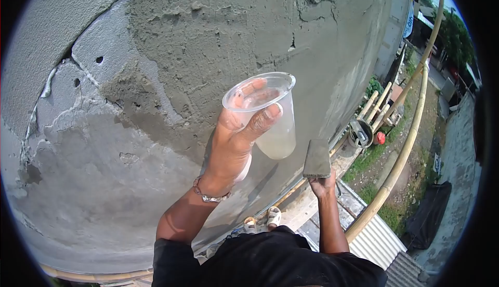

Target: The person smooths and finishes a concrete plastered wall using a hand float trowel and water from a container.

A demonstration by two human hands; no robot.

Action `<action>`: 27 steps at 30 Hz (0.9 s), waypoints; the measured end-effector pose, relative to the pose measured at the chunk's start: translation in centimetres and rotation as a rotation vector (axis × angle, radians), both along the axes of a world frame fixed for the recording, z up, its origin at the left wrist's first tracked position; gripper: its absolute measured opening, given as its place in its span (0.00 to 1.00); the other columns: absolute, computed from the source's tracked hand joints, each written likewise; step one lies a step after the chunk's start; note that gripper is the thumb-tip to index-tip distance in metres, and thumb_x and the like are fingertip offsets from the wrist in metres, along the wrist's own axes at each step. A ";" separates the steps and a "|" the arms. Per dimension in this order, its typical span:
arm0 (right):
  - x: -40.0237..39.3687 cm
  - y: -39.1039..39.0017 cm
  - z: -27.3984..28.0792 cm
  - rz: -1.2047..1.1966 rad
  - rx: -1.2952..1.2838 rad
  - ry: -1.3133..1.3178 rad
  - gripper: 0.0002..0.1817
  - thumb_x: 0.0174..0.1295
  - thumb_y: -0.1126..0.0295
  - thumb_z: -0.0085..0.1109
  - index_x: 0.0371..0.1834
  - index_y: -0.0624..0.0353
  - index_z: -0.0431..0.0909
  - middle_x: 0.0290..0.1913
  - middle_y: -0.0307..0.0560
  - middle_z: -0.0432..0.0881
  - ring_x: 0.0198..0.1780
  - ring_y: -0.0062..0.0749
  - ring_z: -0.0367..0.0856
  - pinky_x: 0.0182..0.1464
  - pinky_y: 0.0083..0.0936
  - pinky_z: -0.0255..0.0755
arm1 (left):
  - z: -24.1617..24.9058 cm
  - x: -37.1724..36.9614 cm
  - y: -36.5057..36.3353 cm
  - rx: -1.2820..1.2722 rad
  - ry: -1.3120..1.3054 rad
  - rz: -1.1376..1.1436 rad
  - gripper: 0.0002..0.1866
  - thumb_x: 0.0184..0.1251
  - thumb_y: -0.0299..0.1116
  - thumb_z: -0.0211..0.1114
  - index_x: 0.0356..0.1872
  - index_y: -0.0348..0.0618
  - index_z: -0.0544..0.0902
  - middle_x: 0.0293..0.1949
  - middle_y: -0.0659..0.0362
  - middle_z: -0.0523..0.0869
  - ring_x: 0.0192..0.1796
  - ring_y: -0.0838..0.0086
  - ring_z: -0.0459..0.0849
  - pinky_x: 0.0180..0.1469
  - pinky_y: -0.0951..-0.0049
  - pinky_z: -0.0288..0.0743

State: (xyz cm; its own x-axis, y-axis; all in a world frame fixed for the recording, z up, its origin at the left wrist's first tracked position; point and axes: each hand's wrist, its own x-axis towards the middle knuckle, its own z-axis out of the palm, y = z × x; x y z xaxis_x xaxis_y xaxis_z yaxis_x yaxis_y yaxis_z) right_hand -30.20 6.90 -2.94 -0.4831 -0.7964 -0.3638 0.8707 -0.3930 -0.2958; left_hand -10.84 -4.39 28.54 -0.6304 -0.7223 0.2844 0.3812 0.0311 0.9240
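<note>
A clear plastic cup (276,136) with cloudy liquid in its lower part is gripped by my left hand (234,141), fingers behind it and thumb across its side near the rim. The cup tilts slightly in front of the grey plastered wall (218,43). To the right and lower, my right hand (323,182) holds a flat rectangular trowel or float (317,158), its grey face up. Its handle and most of my right fingers are hidden underneath. Rough, darker plaster shows above and left of the cup.
Long bamboo poles (397,178) run along the right side. Beyond them are a bucket (362,134), a red object (380,138) and cut bamboo pieces on the ground. Corrugated roofing (377,230) lies below right. My sandalled feet (274,217) stand on a narrow ledge.
</note>
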 end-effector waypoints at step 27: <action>-5.1 6.3 -9.8 -0.110 0.097 -0.015 0.18 0.69 0.74 0.46 0.60 0.63 0.73 0.54 0.47 0.82 0.53 0.36 0.82 0.52 0.33 0.79 | -10.8 8.3 4.0 -0.190 -0.247 0.287 0.51 0.49 0.49 0.75 0.73 0.37 0.61 0.66 0.43 0.69 0.68 0.51 0.73 0.70 0.48 0.68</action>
State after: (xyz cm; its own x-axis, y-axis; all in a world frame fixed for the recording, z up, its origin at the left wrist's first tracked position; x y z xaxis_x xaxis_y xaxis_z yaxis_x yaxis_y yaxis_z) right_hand -35.32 13.18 -12.75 -0.5590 -0.6997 -0.4448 0.8288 -0.4561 -0.3242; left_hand -2.57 -0.39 17.70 -0.4769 -0.8280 0.2951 0.0999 0.2825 0.9541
